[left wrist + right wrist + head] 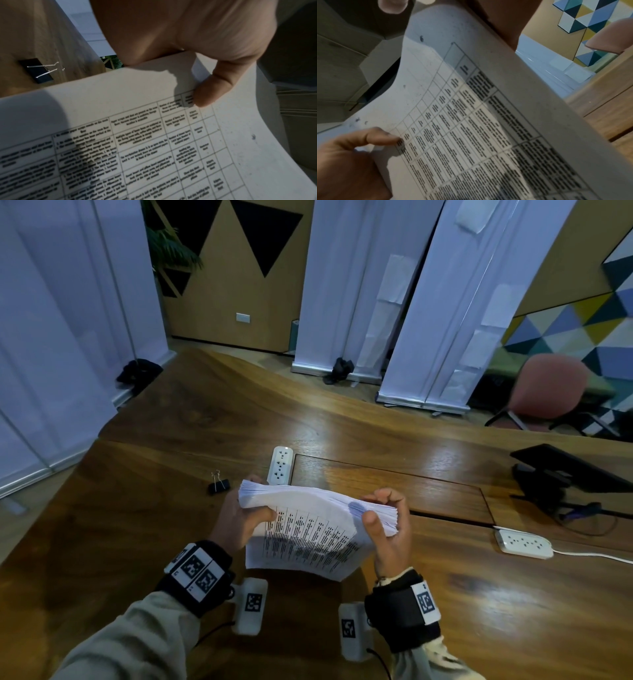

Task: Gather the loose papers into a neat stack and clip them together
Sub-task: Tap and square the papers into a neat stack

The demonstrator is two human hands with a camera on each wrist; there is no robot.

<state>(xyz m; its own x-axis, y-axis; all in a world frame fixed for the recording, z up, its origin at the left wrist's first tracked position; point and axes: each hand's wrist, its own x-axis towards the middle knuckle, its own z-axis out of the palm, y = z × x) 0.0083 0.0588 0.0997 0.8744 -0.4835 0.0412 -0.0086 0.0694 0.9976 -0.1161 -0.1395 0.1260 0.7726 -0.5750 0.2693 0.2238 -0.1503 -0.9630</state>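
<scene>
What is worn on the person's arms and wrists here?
Both arms wear beige sleeves. The left hand has a black wrist strap with white square-coded tags; the right hand has a black strap with one such tag. A white coded box with a black cable hangs under each wrist.

head cam sits high above the paper stack (308, 529), looks forward and down; takes in the whole wooden table (342, 419) and the room wall behind the stack. left wrist cam is right up against the stack's left edge, looks along the left hand (197, 40) across the printed top sheet; black binder clip (36, 70) shows on the table left of the stack. right wrist cam is equally close at the stack's right edge, looking across it from the right hand (351, 162). all three share the stack's printed table; head and left wrist share the clip.
</scene>
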